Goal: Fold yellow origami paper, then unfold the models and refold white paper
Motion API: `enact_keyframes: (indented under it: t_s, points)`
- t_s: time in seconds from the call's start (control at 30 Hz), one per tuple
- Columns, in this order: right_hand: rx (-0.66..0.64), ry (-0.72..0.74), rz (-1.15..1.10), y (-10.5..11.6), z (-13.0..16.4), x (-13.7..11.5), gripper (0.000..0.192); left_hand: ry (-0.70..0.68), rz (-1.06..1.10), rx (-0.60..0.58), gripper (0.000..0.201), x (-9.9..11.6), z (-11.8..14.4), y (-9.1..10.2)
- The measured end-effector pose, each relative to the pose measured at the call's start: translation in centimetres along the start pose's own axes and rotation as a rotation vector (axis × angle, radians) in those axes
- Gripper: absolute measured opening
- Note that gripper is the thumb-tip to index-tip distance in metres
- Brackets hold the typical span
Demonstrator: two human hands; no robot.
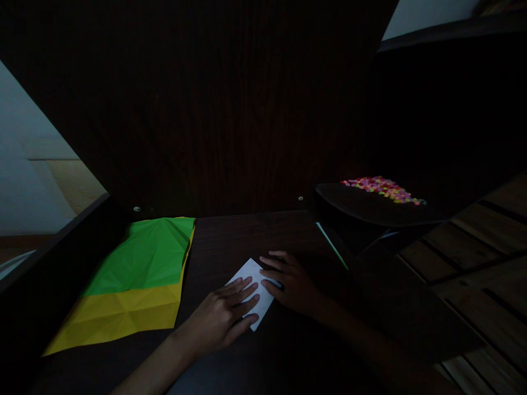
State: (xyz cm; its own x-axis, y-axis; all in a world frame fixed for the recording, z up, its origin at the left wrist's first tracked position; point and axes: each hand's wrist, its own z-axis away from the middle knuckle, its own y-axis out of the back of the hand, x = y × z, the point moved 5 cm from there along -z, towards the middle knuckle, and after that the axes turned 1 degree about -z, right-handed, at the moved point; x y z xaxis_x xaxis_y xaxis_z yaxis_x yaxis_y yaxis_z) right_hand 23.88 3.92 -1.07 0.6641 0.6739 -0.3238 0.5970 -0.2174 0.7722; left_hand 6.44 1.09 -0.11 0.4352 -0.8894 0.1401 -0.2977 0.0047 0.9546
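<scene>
Two hands of yours lie flat on a small white paper point(252, 291) near the front of the dark wooden desk point(247, 236); your left hand point(224, 318) reaches in from the lower left with its fingers stretched out, held close side by side and pressed down on the sheet's lower left part; your right hand point(290, 282) comes in from the right, palm down, its fingers laid loosely spread across the sheet's upper right edge; neither hand pinches or lifts anything, and the fingertips of the two nearly meet over the middle of the paper; the paper sits tilted, one corner pointing away from you, flat against the desk; to your left, well apart from the hands, a large creased sheet point(135, 280) is spread on the desk, yellow along its near band and green beyond; farther off on the right a thin green-edged strip point(331, 245) slants beside a dark raised shelf point(362, 206); on that shelf rests a heap of small bright pieces point(381, 187), pink, yellow and green, too small to tell apart; behind everything stands a dark wooden panel point(230, 109).
</scene>
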Motion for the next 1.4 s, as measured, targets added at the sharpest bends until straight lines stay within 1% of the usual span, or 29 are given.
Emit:
enact_keyframes:
  t_s: [0.23, 0.33, 0.4, 0.47, 0.57, 0.73, 0.9, 1.07, 1.27, 1.4]
  points:
    - [0.023, -0.063, -0.042, 0.1, -0.1, 0.2, 0.022, -0.036, 0.042, 0.025, 0.034, 0.2, -0.2, 0.6]
    - [0.004, -0.074, -0.057, 0.1, -0.1, 0.3, 0.026, -0.039, 0.009, -0.001, 0.040, 0.3, -0.2, 0.8]
    - [0.003, -0.051, -0.066, 0.1, -0.1, 0.3, 0.027, -0.032, -0.004, -0.017, 0.047, 0.3, -0.1, 0.7]
    - [0.014, -0.015, -0.072, 0.1, -0.1, 0.2, 0.023, -0.030, -0.003, -0.007, 0.051, 0.2, 0.0, 0.7]
    - [0.016, 0.001, -0.067, 0.1, -0.1, 0.2, 0.017, -0.026, 0.007, 0.032, 0.047, 0.1, 0.2, 0.6]
    - [-0.004, -0.015, -0.056, 0.1, -0.2, 0.3, 0.021, -0.047, -0.031, 0.057, 0.044, 0.0, 0.4, 0.5]
    - [-0.030, 0.013, -0.066, 0.1, -0.2, 0.5, 0.031, -0.079, -0.147, 0.016, 0.047, -0.3, 0.9, -0.1]
    - [-0.051, 0.033, -0.079, 0.1, -0.2, 0.7, 0.040, -0.065, -0.177, 0.004, 0.050, -0.9, 1.5, -0.5]
    - [-0.054, 0.066, -0.088, 0.5, -0.4, 0.2, 0.035, -0.050, -0.202, 0.052, 0.046, -1.1, 1.3, -0.3]
    - [-0.057, 0.065, -0.086, 0.7, -0.5, 0.0, 0.032, -0.078, -0.214, 0.053, 0.044, -1.2, 1.3, -0.4]
